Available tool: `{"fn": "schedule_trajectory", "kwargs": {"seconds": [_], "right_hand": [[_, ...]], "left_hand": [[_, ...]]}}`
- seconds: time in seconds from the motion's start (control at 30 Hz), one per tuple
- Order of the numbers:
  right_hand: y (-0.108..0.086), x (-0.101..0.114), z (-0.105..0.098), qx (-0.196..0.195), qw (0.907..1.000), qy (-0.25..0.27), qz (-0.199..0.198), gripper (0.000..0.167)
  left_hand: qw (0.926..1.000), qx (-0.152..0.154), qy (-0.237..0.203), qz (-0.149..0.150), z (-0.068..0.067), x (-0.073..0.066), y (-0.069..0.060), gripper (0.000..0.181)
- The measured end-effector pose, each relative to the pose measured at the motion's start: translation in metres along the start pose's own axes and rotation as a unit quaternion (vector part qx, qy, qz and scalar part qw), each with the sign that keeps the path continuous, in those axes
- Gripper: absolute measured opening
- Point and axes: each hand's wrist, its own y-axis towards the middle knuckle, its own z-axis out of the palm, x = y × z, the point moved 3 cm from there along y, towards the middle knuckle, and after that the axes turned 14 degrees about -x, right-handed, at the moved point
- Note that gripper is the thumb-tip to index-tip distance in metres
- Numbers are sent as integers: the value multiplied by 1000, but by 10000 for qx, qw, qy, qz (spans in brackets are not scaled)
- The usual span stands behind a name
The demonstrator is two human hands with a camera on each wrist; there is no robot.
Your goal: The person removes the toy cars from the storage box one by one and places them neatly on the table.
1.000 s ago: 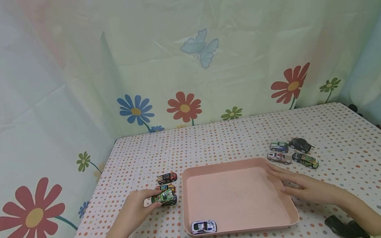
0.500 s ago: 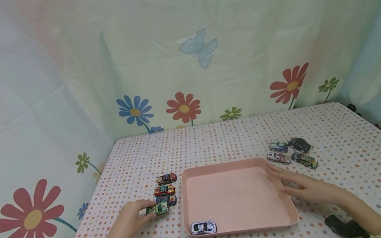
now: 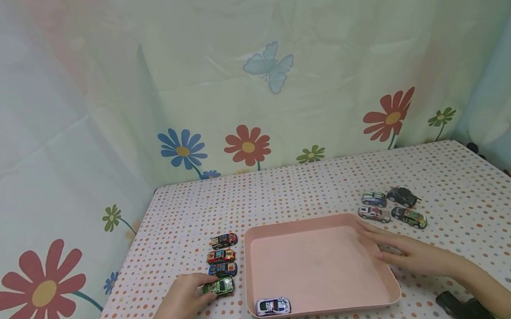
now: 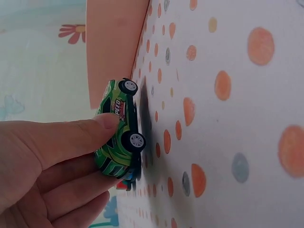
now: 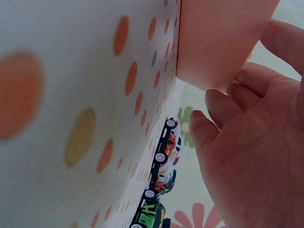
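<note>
My left hand (image 3: pixel 182 298) pinches a green toy car (image 4: pixel 114 128) between thumb and fingers, by its sides. The car is at or just above the dotted tabletop; I cannot tell if its wheels touch. It lines up nearest me below a blue toy car (image 3: pixel 222 269), a red-and-yellow toy car (image 3: pixel 220 256) and a black-and-red toy car (image 3: pixel 224 240). My right hand (image 3: pixel 409 252) rests on the right rim of a pink tray (image 3: pixel 320 263), its fingers fairly straight against the wall (image 5: pixel 218 42). A white toy car (image 3: pixel 272 306) sits in the tray's near left corner.
Several more toy cars stand beyond the tray's far right corner, among them a black one (image 3: pixel 403 196) and a camouflage-coloured one (image 3: pixel 409 216). A black object (image 3: pixel 461 308) lies under my right forearm. A flowered curtain (image 3: pixel 278 103) hangs behind the table.
My left hand has brought the green car from over the blue car toward me, then slightly right, into line with the row. My right hand has stayed on the tray.
</note>
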Motion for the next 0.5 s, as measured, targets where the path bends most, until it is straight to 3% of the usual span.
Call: {"fn": "schedule_trajectory", "kwargs": {"seconds": [0.23,0.5], "right_hand": [[0,0,1,-3,10000,-50,85,50],[0,0,0,-22,10000,54,-43,50]], "left_hand": [[9995,29,168,271,1,-3,2,24],[9992,141,272,262,3,-6,3,24]]}}
